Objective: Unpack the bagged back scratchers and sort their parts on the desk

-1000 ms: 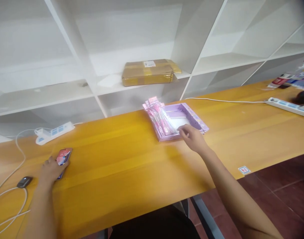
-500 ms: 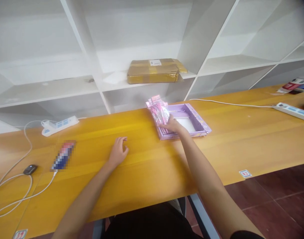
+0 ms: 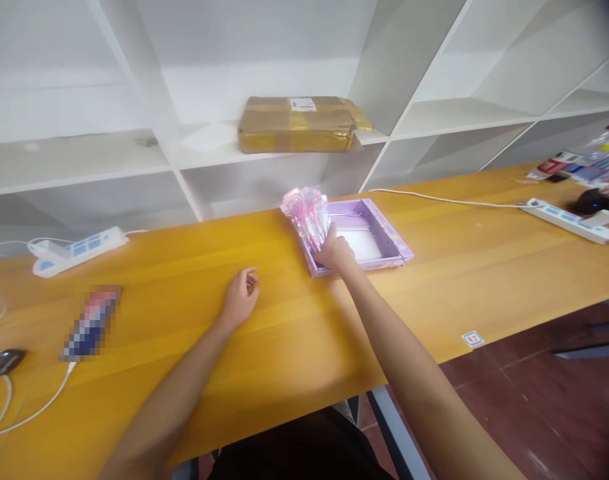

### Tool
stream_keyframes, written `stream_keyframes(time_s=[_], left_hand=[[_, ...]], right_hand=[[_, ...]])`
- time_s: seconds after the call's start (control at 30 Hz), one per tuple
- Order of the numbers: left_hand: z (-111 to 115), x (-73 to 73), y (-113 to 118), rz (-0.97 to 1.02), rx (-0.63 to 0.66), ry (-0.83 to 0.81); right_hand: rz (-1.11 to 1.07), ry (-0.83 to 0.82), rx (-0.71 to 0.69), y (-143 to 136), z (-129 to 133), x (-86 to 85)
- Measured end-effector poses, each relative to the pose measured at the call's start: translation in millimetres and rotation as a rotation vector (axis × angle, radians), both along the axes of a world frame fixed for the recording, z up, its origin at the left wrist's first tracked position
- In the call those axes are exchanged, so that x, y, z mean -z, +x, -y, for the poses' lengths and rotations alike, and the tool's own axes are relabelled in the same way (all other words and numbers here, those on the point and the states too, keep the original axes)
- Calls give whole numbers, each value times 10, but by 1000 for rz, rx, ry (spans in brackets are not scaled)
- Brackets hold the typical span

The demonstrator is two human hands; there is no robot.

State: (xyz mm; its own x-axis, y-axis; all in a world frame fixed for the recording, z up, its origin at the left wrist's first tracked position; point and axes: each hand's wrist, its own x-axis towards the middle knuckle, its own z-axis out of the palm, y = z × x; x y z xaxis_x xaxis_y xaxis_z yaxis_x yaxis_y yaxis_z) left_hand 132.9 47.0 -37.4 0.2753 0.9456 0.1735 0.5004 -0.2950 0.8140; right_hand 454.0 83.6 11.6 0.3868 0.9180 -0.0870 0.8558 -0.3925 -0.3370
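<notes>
A shallow purple box (image 3: 395,235) lies on the table, with a pale inside. In its left part, overhanging the back left rim, rests a bunch of pink wrapped items (image 3: 307,212) in clear plastic. My right hand (image 3: 336,251) grips the lower end of the bunch, thumb on top and the other fingers mostly hidden. To the left of the box, my left hand (image 3: 241,297) hovers at or just over the table with its fingers curled inward; nothing shows in it.
Wooden table (image 3: 184,267); white power strips at left (image 3: 79,250) and right (image 3: 567,220) with cables; a pixelated flat object (image 3: 92,323); a black device (image 3: 5,361). A taped brown parcel (image 3: 297,127) sits on the white shelf behind. Packets (image 3: 554,165) lie far right.
The view has shifted, showing more of the right side. My right hand has moved slightly left along the bunch, whose upper ends look more spread. My left hand's fingers are curled a little more.
</notes>
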Motion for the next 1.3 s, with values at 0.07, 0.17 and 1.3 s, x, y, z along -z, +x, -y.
stream_keyframes(time_s=[0.07,0.17,1.3], left_hand=[[-12,21,-7,-7,14,16],[-28,55,-11,-5,20,32],[-15,72,-66,-67,124,32]], right_hand=[[20,18,31,-53,6,11],[60,-10,42,-82,10,19],[88,-24,99,-4,-29,-82]])
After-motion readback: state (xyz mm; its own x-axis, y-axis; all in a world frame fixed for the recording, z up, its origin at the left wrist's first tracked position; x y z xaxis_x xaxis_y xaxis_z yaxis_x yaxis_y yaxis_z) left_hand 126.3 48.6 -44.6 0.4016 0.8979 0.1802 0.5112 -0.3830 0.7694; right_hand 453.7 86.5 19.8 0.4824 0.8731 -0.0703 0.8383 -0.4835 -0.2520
